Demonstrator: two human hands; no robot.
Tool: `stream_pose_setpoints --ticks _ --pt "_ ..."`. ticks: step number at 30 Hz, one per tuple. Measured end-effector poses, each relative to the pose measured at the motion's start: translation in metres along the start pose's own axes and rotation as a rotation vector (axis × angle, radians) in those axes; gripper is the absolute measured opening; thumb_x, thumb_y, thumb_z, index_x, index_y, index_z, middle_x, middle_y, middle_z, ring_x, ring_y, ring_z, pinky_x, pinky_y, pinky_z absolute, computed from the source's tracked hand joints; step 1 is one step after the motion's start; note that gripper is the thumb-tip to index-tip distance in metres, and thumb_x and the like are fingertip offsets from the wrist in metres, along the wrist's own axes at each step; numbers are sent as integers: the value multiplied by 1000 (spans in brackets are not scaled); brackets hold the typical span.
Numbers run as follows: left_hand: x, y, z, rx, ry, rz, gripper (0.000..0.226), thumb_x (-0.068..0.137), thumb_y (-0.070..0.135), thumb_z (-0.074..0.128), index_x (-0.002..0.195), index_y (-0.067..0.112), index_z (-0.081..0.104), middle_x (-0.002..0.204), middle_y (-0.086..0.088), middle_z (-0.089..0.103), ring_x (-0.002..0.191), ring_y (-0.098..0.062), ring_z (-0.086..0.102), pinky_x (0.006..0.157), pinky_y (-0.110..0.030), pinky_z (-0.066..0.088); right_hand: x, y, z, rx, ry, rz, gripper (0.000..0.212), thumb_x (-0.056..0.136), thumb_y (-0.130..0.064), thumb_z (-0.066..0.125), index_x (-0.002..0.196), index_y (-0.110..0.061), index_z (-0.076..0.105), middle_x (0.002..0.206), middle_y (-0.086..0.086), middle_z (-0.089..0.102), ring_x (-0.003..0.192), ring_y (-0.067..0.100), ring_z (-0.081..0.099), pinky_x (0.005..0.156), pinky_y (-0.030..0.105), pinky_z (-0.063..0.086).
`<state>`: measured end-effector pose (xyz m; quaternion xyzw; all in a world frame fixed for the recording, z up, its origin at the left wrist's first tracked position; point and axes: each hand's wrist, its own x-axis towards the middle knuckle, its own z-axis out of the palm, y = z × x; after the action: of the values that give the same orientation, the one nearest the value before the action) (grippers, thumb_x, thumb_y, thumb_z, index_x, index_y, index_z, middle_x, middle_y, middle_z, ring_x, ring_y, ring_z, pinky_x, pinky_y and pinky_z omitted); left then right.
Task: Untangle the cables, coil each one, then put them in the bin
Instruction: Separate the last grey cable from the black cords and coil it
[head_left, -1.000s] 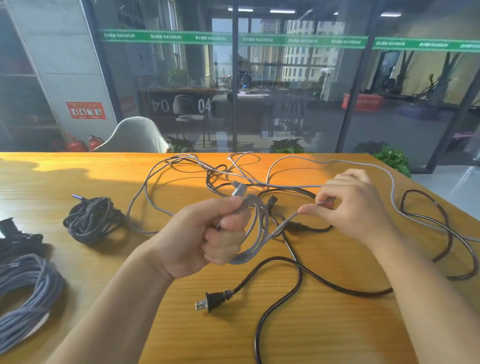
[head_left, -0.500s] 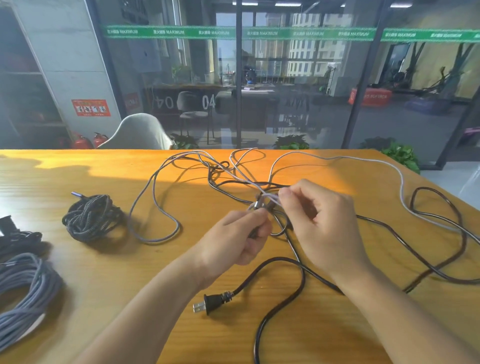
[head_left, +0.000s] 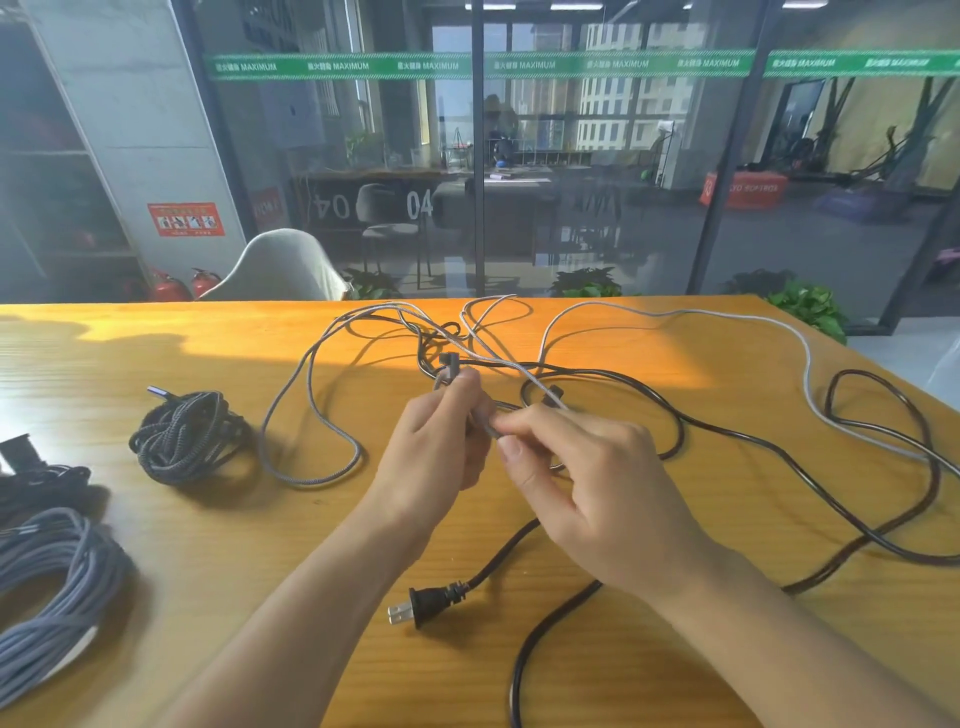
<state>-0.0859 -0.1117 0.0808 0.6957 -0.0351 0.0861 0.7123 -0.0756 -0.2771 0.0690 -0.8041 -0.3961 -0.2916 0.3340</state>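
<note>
A grey braided cable (head_left: 306, 384) sprawls in loops over the middle of the wooden table (head_left: 156, 561), tangled with a black power cable (head_left: 779, 441). My left hand (head_left: 441, 447) grips the grey cable just below its angled connector (head_left: 448, 364). My right hand (head_left: 587, 483) pinches the same cable right beside the left hand. The black cable's two-pin plug (head_left: 415, 608) lies below my hands. A lighter grey stretch (head_left: 805, 358) runs off to the right. No bin shows in the frame.
A coiled black braided cable (head_left: 187, 441) lies at the left. A coiled blue-grey cable (head_left: 47, 582) and a dark cable bundle (head_left: 36, 478) sit at the left edge. Beyond the table's far edge stand a white chair (head_left: 280, 270) and a glass wall.
My hands have moved together and further out over the tangle. The grey loops that hung from my left hand a second ago are gone; the cable now lies spread on the table.
</note>
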Motion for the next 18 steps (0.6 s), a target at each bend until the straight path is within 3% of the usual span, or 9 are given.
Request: stream_pose_setpoints --ticks 2,5,8,10,13,16,18 --pt "2 3 -4 0 35 45 42 112 29 38 74 13 48 58 2 23 52 -15 17 49 -27 16 2 6 -4 -59 60 32 25 105 -30 54 88 -20 69 70 -11 60 66 13 55 61 29 43" --pt "4 6 -8 -4 90 97 41 113 30 36 79 11 48 60 -1 24 56 -17 17 53 -32 15 6 12 -6 -207 58 65 33 104 -34 54 76 -21 64 67 -12 57 70 13 54 69 30 41" --pt "5 5 -12 -4 110 122 43 113 33 35 77 14 47 62 -4 36 58 -18 24 55 -33 20 2 5 2 -157 -175 -15 31 104 -34 53 79 -21 65 68 -9 58 72 14 53 71 37 46" --pt "5 4 -14 -18 82 108 43 113 36 34 78 16 48 63 -4 44 58 -19 32 56 -31 27 -2 -4 6 55 -429 8 23 106 -35 53 99 -26 72 74 -9 64 73 8 59 73 38 50" --pt "4 7 -16 -247 -106 40 41 113 38 32 82 15 45 65 -6 44 56 -21 36 58 -32 33 -4 -10 10 343 -714 134 28 111 -35 48 114 -26 74 78 -9 71 74 10 65 72 30 50" --pt "1 16 -18 -396 -310 -67 41 110 41 33 79 17 44 60 -1 37 47 -17 31 52 -28 34 -4 -2 15 282 -764 108 40 110 -44 45 97 -21 74 67 -11 65 65 9 60 67 18 40" --pt "-1 19 -23 -425 -409 -131 43 109 43 35 74 19 46 54 4 32 42 -12 26 46 -25 28 -4 14 16 130 -712 40 52 106 -59 44 76 -22 67 61 -6 59 63 12 55 63 20 37"
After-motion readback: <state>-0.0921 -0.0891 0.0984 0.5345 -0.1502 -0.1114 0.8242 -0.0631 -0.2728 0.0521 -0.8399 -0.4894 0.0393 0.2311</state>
